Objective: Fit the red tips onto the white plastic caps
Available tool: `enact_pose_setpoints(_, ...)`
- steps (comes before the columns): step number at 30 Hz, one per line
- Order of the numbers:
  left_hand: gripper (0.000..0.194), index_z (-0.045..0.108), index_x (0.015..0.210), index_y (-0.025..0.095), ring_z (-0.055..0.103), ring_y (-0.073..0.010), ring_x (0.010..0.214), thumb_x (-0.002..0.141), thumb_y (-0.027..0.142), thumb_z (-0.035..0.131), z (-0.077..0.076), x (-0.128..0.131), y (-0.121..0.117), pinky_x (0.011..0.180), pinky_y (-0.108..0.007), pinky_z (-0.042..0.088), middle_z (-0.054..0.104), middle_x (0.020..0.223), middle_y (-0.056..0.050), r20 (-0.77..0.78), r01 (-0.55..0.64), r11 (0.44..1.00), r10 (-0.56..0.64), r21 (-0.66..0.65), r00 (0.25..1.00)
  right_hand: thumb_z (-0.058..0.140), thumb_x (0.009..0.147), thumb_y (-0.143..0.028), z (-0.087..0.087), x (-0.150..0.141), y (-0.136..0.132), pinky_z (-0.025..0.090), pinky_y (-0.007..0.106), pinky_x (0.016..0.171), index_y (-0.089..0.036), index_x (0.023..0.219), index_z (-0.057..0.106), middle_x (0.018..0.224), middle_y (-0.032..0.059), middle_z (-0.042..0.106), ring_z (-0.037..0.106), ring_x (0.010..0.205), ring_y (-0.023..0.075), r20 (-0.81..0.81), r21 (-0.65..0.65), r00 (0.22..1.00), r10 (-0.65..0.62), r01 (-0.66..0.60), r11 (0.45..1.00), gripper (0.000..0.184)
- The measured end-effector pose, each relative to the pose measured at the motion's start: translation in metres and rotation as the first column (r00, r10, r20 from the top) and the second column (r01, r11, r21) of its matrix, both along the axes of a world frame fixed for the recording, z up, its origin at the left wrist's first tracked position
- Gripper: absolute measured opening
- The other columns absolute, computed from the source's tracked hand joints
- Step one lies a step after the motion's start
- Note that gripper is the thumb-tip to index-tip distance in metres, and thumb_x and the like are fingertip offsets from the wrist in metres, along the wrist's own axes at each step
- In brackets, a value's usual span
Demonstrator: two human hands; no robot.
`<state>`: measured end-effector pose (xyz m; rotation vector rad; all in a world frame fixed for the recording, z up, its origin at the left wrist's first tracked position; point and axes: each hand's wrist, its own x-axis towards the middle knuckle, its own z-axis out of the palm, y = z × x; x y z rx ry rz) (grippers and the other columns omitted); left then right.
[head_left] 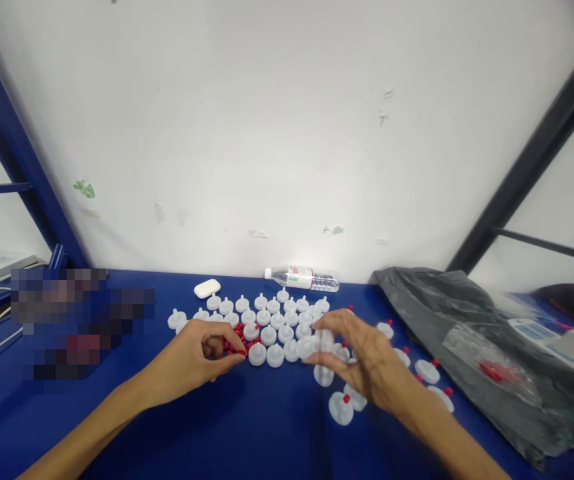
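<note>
At the pile of small red tip caps (251,345), my left hand (201,353) is closed in a pinch, with a bit of red showing between thumb and fingertip. My right hand (369,363), slightly blurred, holds a translucent white nozzle cap (325,341) between thumb and fingers, above others like it. Several white nozzle caps (268,335) stand spout-up in rough rows between and behind my hands. Around my right hand, several more lie tilted with red tips on their spouts, such as the red-tipped nozzle cap (341,409) near the front.
A clear bottle (301,278) lies along the wall, with a white oval object (207,288) to its left. On the right, a dark grey plastic bag (437,313) carries a clear bag (491,367) with red pieces inside. Cables and a pixelated area occupy the left of the blue table (207,433).
</note>
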<state>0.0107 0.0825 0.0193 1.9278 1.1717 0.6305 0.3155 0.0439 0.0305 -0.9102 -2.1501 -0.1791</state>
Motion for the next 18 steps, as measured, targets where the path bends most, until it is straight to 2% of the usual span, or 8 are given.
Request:
enact_pose_setpoints(3,0.03,0.071,0.082,0.019,0.054,-0.0116,0.045,0.08,0.049,0.072,-0.001,0.015,0.011,0.046,-0.022,0.041,0.058,0.052,0.004,0.067,0.026,1.0,-0.026,-0.004,0.997,0.064,0.093,-0.045,0.002,-0.022,0.006,0.061,0.036,0.08,-0.023,0.115,0.056,0.103,0.006,0.07,0.071,0.09,0.0234,0.138,0.031,0.989,0.062,-0.066,0.997,0.032)
enact_pose_setpoints(5,0.03,0.071,0.086,0.019,0.054,-0.0119,0.044,0.08,0.049,0.072,0.002,0.023,0.019,0.046,-0.023,0.042,0.058,0.05,0.005,0.1,0.042,0.999,-0.043,0.012,0.994,0.069,0.09,-0.042,0.005,-0.032,0.014,0.06,0.036,0.078,-0.022,0.114,0.057,0.103,0.0058,0.069,0.07,0.089,0.0231,0.192,-0.016,0.978,0.08,-0.079,0.997,0.033)
enact_pose_setpoints(8,0.031,0.073,0.094,0.021,0.051,-0.0108,0.045,0.082,0.049,0.071,0.007,0.032,0.026,0.045,-0.022,0.04,0.06,0.057,0.005,0.146,0.049,0.997,-0.058,0.065,0.988,0.072,0.088,-0.04,0.006,-0.035,0.024,0.059,0.033,0.074,-0.022,0.112,0.056,0.102,0.0038,0.068,0.069,0.085,0.0209,0.146,-0.123,0.988,0.057,-0.039,0.992,0.034)
enact_pose_setpoints(12,0.026,0.077,0.09,0.023,0.056,-0.01,0.051,0.082,0.048,0.073,0.002,0.035,0.019,0.049,-0.024,0.045,0.068,0.085,-0.001,0.193,0.095,0.99,-0.113,0.104,0.975,0.072,0.088,-0.044,-0.002,-0.032,0.025,0.058,0.032,0.071,-0.023,0.11,0.057,0.1,0.0017,0.068,0.068,0.081,0.0192,0.085,-0.188,0.996,0.028,-0.012,0.982,0.034)
enact_pose_setpoints(18,0.018,0.078,0.089,0.026,0.057,-0.0092,0.051,0.082,0.042,0.075,-0.011,0.032,0.009,0.05,-0.024,0.045,0.069,0.085,-0.001,0.244,0.116,0.987,-0.14,0.109,0.96,0.063,0.093,-0.05,-0.009,-0.038,0.019,0.058,0.034,0.08,-0.022,0.107,0.059,0.1,0.0039,0.069,0.068,0.089,0.0199,0.091,-0.165,0.988,0.121,-0.105,0.981,0.031)
